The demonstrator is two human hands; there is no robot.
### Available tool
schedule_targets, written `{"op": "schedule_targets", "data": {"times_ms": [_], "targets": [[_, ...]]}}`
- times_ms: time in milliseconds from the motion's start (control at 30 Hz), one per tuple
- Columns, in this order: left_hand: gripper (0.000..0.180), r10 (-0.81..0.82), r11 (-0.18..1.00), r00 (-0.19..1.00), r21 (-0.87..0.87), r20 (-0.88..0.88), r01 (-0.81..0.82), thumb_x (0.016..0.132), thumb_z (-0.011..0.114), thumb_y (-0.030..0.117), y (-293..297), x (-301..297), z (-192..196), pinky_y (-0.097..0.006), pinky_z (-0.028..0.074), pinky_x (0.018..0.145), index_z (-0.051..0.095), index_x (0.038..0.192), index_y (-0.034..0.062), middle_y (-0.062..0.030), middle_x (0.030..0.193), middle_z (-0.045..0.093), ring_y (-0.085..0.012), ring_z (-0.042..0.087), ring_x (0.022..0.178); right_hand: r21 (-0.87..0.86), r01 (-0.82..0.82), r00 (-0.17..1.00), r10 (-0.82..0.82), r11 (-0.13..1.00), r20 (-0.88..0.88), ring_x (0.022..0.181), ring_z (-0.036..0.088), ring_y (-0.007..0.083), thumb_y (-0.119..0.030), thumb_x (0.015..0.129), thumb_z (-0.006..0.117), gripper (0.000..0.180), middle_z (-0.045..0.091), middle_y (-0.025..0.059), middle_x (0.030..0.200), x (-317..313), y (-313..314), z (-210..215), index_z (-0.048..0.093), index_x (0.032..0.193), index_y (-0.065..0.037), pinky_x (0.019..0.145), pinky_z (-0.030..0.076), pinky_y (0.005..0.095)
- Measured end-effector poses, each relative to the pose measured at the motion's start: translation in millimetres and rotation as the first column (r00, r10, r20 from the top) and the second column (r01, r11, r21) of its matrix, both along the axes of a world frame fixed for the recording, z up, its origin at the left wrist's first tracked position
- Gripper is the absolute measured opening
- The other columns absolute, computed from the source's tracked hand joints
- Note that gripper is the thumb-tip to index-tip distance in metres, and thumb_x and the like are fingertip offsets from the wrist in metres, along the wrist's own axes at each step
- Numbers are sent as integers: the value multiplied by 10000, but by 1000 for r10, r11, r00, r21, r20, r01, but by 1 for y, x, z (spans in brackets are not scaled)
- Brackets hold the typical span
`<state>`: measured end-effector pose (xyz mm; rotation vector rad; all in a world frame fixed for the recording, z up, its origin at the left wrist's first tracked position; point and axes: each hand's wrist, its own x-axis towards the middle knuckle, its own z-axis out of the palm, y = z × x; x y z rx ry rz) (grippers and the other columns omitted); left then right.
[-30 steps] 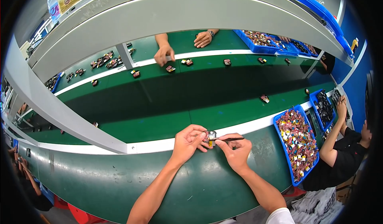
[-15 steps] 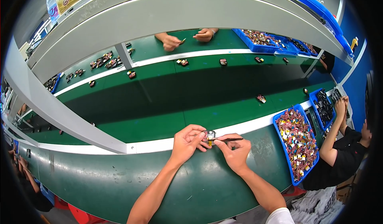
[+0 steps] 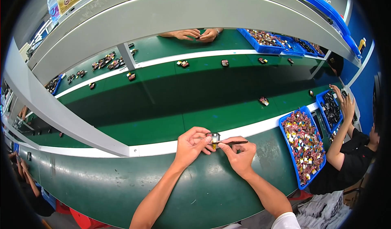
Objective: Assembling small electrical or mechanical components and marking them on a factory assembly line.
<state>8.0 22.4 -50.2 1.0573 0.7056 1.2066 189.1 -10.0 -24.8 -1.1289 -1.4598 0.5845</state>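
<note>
Over the near edge of the conveyor, my left hand (image 3: 192, 144) pinches a small electronic device (image 3: 216, 135) with a dark casing and a pink and yellow inside. My fingers cover its left part. My right hand (image 3: 241, 154) is closed round a thin black stick-like tool (image 3: 233, 142), held like a pen. The tool's tip reaches to the device's lower edge, by the yellow piece; whether it touches cannot be made out. Both wrists hover above the green worktable (image 3: 122, 180).
A blue tray (image 3: 302, 186) heaped with small pink, white and yellow parts stands at my right. Behind it sits a blue bin of black parts (image 3: 330, 108). Similar devices (image 3: 264, 101) lie spaced along the green belt (image 3: 220, 123). A grey beam (image 3: 183, 13) crosses overhead. Co-workers sit opposite and right.
My hands, the device and the tool stay nearly still. Devices on the belt have shifted slightly left. The co-worker at right has raised a hand toward the belt; the opposite person's hands have come together.
</note>
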Motion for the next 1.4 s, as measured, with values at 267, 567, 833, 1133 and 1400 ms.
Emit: {"op": "schedule_targets", "data": {"times_ms": [267,567,833,1133,1400], "targets": [[183,21,1000,1000,-7,-13,-21,976,624,20,0,0,2,-303,608,564,594,1129,-76,-163,905,718,-250,747,724,-79,-40,998,36,996,-59,458,353,-18,-11,807,822,124,611,-43,601,3,2,-5,747,906,-7,440,226,207],[171,16,1000,1000,-20,-9,-16,982,607,18,1,-1,1,-288,604,578,597,1131,-64,-145,900,713,-225,742,714,70,-12,994,4,997,109,419,370,18,-14,774,829,125,660,-10,617,-1,1,-1,774,884,-35,421,262,222],[167,10,999,1000,-34,-22,-11,974,623,9,-1,0,1,-286,604,577,605,1129,-51,-142,898,711,-209,738,722,256,-90,968,23,962,252,390,399,82,-11,734,836,160,632,4,575,3,4,0,775,868,-72,409,306,254],[160,13,999,1000,-32,-28,-14,975,621,8,-1,0,3,-280,603,574,607,1122,-53,-137,894,712,-199,736,717,303,-90,957,-2,949,292,397,427,90,-7,719,832,171,694,-8,657,0,4,6,769,859,-84,422,341,255],[149,14,1000,999,-27,-37,-15,980,611,8,1,0,1,-280,603,571,605,1114,-57,-139,882,712,-201,737,714,312,-115,944,6,943,331,397,426,88,7,728,819,151,737,7,742,3,4,3,758,839,-76,425,347,248]]}}
